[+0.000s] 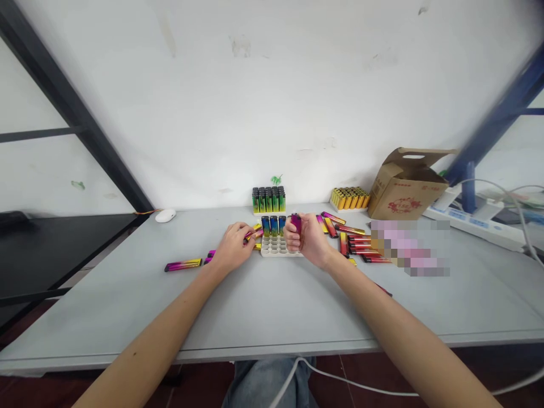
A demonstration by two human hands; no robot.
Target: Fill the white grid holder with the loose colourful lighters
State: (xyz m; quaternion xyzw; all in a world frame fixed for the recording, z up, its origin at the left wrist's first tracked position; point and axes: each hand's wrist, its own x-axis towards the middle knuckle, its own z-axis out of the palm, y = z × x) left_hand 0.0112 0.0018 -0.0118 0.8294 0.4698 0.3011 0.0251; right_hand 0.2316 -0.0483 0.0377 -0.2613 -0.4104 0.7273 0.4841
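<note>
My right hand [312, 241] is closed round an upright purple lighter [296, 222], just over the right part of a white tray [268, 253] with round holes. A row of blue lighters [273, 225] stands in the tray's back holes; several front holes show bare, and my right hand hides the tray's right end. To the tray's left, my left hand [233, 247] has its fingers closed on a purple and yellow lighter [255, 234]. Other purple and yellow lighters [183, 264] lie beside and partly beneath that hand.
Filled trays of green lighters [269, 200] and yellow lighters [351, 198] stand along the wall. Loose red and yellow lighters [359, 245] lie to the right. An open cardboard box [403, 195], a power strip [476, 226] and a white rounded device [165, 216] are farther out.
</note>
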